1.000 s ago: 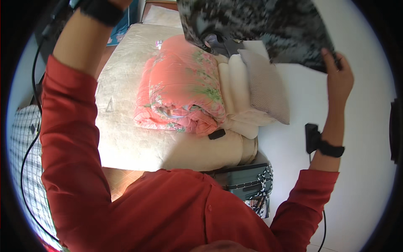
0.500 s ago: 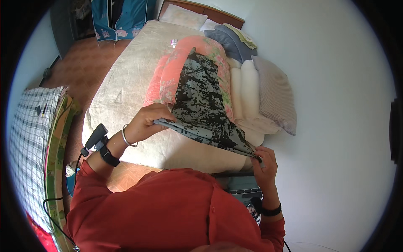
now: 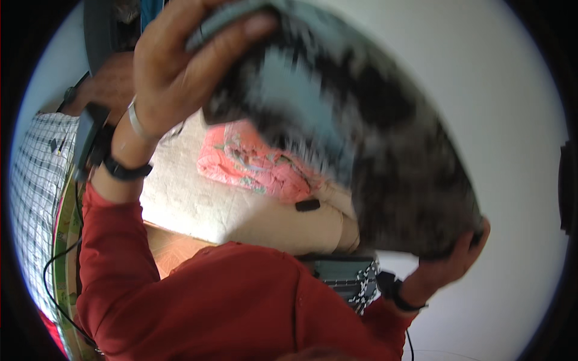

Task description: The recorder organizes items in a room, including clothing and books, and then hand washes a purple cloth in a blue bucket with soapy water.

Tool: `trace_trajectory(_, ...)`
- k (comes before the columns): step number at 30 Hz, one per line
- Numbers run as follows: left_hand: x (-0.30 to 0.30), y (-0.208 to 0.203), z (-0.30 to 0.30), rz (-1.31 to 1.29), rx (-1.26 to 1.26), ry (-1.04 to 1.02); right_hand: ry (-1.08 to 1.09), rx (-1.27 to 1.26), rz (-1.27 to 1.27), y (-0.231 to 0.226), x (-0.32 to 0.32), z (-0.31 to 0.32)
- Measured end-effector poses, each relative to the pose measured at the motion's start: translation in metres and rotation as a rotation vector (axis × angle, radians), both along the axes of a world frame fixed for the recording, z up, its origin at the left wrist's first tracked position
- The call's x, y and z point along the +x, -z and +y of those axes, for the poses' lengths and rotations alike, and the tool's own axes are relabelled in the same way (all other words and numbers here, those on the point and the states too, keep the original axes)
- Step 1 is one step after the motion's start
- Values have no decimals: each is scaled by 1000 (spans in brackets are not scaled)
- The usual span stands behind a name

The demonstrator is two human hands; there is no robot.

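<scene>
At the far left edge a checked cloth [image 3: 33, 180] hangs beside me, and just inside it my left hand [image 3: 180, 72] is raised high, its fingers [image 3: 241, 30] curled over and clamped on the upper corner of the dark mottled cloth [image 3: 373, 150] — one piece only, grey and black, blurred in the view. It stretches across in front of me on a slant, its long axis running from upper left down to lower right, so it lies between my two hands and above the bed [image 3: 198, 204]. Under the lifted cloth I count one pink flowered bundle [image 3: 253, 165] lying on the bed's cream cover, and one small black object [image 3: 307, 205] just beside it, which I cannot identify. At the lower right my right hand [image 3: 451, 259] grips the cloth's lower corner from beneath — fingers closed around the edge, thumb side hidden. The left hand sits higher and nearer my face; the right is lower, near the white wall [image 3: 512, 150].
</scene>
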State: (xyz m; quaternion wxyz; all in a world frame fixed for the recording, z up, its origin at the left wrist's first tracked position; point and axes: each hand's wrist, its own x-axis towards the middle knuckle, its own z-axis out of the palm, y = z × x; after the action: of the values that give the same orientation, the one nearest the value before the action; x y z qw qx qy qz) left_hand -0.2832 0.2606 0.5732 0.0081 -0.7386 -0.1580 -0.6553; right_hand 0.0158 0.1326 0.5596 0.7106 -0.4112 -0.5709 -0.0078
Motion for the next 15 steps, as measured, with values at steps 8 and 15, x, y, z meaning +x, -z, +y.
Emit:
trace_trajectory(8,6,15,-27,336,-619,439,-221,-438,105,4,49,-16)
trace_trajectory(15,15,12,46,388,-379,101,113,-562,-225,5,54,52)
